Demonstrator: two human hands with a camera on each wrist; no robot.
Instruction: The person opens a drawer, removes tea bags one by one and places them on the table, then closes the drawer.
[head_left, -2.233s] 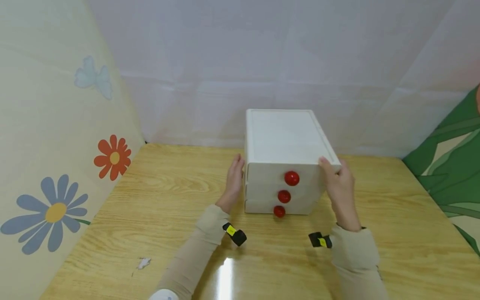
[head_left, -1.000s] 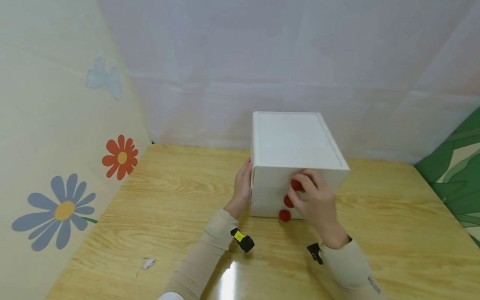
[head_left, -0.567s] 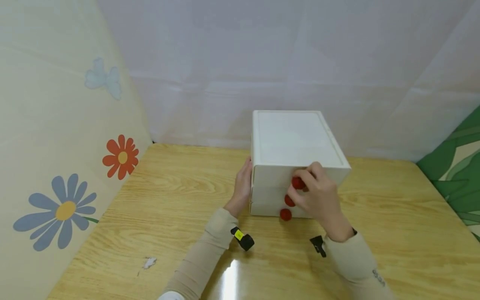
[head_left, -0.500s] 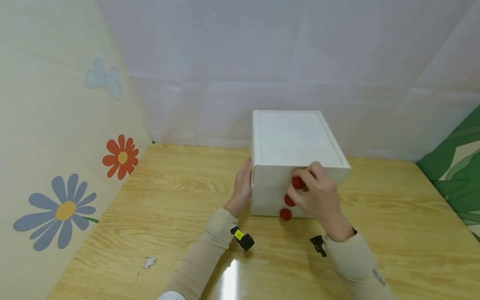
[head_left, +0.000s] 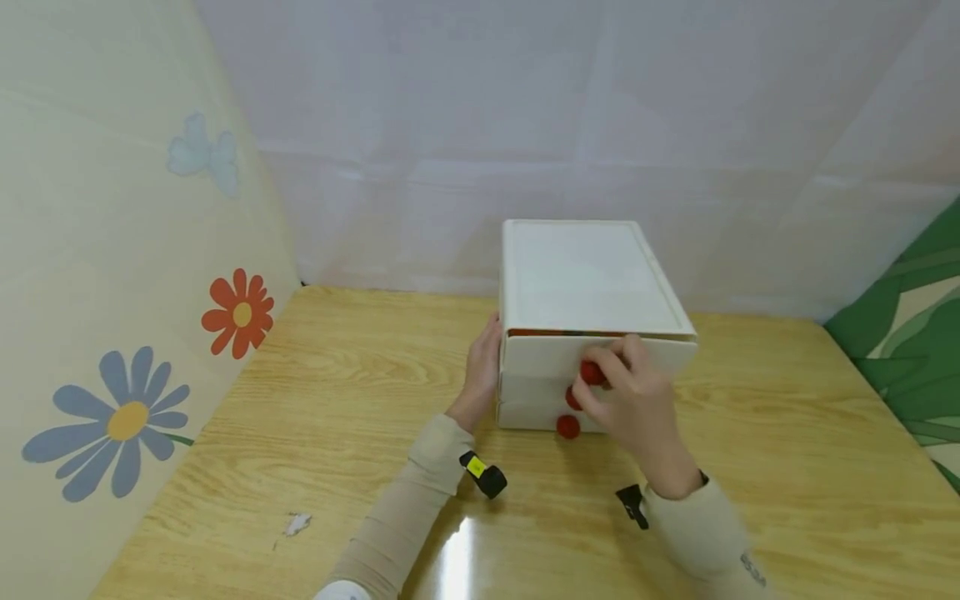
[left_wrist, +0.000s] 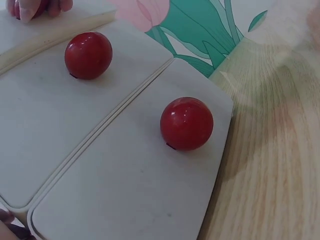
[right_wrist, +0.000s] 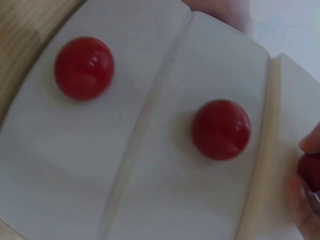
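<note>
We see the right hand [head_left: 633, 404] reaching forward from the near edge of the table [head_left: 315, 400], its fingers [head_left: 607, 358] curled round the top red knob [head_left: 592, 373] of the white drawer box [head_left: 585, 283]. The top drawer [head_left: 547, 357] stands slightly out from the box front. The left hand [head_left: 480, 371] lies flat, fingers straight, against the box's left side. The box sits near the table's far edge.

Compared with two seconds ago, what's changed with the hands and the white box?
The right hand left the box's right side, took hold of the top red knob and pulled the top drawer slightly out. The left hand stays against the left side of the drawer box; the lower two drawers stay shut.
</note>
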